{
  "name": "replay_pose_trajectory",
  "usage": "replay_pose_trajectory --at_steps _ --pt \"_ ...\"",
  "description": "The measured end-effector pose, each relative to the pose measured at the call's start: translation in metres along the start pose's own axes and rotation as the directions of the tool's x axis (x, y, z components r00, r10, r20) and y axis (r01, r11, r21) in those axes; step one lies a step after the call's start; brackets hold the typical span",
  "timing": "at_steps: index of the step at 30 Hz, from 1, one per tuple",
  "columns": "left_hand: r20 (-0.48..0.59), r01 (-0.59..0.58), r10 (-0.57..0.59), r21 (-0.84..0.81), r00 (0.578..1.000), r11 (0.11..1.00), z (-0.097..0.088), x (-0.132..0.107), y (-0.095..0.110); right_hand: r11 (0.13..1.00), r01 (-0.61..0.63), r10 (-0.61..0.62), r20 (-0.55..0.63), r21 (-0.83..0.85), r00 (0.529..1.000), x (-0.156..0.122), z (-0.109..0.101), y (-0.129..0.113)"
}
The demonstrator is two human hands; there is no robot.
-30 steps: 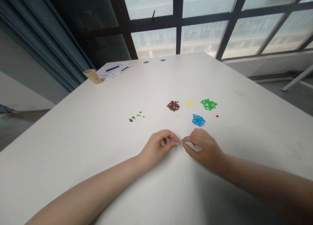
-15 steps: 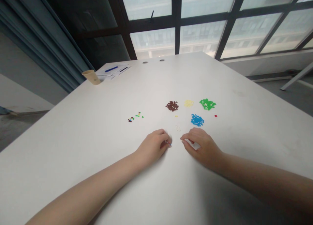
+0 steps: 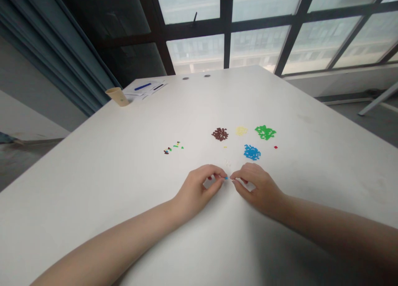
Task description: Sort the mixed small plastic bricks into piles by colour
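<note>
My left hand [image 3: 200,188] rests on the white table [image 3: 124,161], its thumb and forefinger pinching a tiny blue piece [image 3: 226,178]; something red shows inside its curled fingers. My right hand [image 3: 256,186] lies just to the right, fingers curled, its fingertips pinched close to the same blue piece. Beyond the hands lie small heaps of beads: brown [image 3: 220,134], yellow [image 3: 241,130], green [image 3: 265,132] and blue [image 3: 251,152]. A few white pieces [image 3: 228,162] lie just ahead of my fingers.
A short row of mixed coloured pieces [image 3: 173,148] lies to the left. A single red piece [image 3: 275,147] sits right of the blue heap. A paper cup [image 3: 117,96] and papers with pens [image 3: 146,88] stand at the far left corner. Windows lie behind.
My left hand had drawn back with its fingers curled; now its fingertips reach out again to meet my right hand, with a blue piece between them.
</note>
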State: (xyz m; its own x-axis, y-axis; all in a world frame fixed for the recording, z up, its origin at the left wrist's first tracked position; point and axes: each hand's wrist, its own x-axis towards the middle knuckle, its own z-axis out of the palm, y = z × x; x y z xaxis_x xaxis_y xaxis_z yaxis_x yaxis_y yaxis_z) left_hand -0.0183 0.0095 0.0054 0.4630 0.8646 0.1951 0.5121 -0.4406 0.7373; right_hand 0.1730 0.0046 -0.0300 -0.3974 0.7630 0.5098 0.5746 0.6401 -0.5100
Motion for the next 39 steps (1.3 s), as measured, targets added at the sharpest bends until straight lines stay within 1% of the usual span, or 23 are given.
replay_pose_trajectory --at_steps 5,9,14,17,21,25,28,30,32,33,35,36,39 --pt "0.036 0.019 -0.017 -0.054 0.999 0.998 0.002 0.0 -0.001 1.0 0.009 -0.009 0.007 0.015 1.0 0.0 -0.001 -0.001" --pt "0.031 -0.022 0.023 -0.029 0.999 0.999 0.002 0.0 0.0 1.0 0.019 -0.018 -0.017 0.018 1.0 0.0 -0.004 -0.005" --pt "0.039 -0.056 0.057 -0.021 0.998 0.998 0.002 -0.001 0.0 0.998 0.067 -0.065 -0.08 0.017 0.995 0.0 -0.006 -0.008" --pt "0.043 -0.071 0.071 -0.017 0.997 0.997 0.002 -0.001 0.0 0.996 0.09 -0.089 -0.097 0.006 0.991 0.001 -0.006 -0.008" --pt "0.044 -0.084 0.085 -0.022 0.995 0.996 0.003 -0.001 0.0 0.993 0.122 -0.122 -0.094 -0.008 0.988 0.003 -0.004 -0.008" --pt "0.064 -0.076 0.078 -0.026 0.995 0.997 0.004 -0.001 -0.001 0.993 0.114 -0.114 -0.078 -0.005 0.99 0.002 -0.003 -0.009" --pt "0.071 -0.061 0.062 -0.018 0.996 0.998 0.004 0.0 -0.004 0.994 0.104 -0.106 -0.048 -0.035 0.993 0.003 -0.005 -0.007" --pt "0.069 -0.04 0.04 0.0 0.997 0.999 0.003 0.001 -0.006 0.994 0.057 -0.058 -0.009 -0.091 0.998 0.005 -0.01 -0.002" --pt "0.073 -0.015 0.014 0.017 0.997 1.0 0.003 0.002 -0.007 0.982 -0.053 0.065 0.06 -0.183 0.996 0.01 -0.018 0.006" --pt "0.08 -0.005 0.003 0.023 0.997 1.0 0.003 0.002 -0.008 0.963 -0.12 0.147 0.098 -0.243 0.984 0.012 -0.022 0.011" --pt "0.107 0.005 -0.009 0.031 0.994 0.999 0.003 0.003 -0.008 0.899 -0.224 0.304 0.167 -0.376 0.938 0.017 -0.032 0.021" --pt "0.122 0.006 -0.01 0.033 0.992 0.999 0.003 0.003 -0.008 0.86 -0.251 0.365 0.192 -0.445 0.911 0.019 -0.037 0.025" --pt "0.165 0.005 -0.011 0.034 0.986 0.999 0.004 0.003 -0.007 0.74 -0.261 0.485 0.222 -0.62 0.846 0.022 -0.046 0.031"
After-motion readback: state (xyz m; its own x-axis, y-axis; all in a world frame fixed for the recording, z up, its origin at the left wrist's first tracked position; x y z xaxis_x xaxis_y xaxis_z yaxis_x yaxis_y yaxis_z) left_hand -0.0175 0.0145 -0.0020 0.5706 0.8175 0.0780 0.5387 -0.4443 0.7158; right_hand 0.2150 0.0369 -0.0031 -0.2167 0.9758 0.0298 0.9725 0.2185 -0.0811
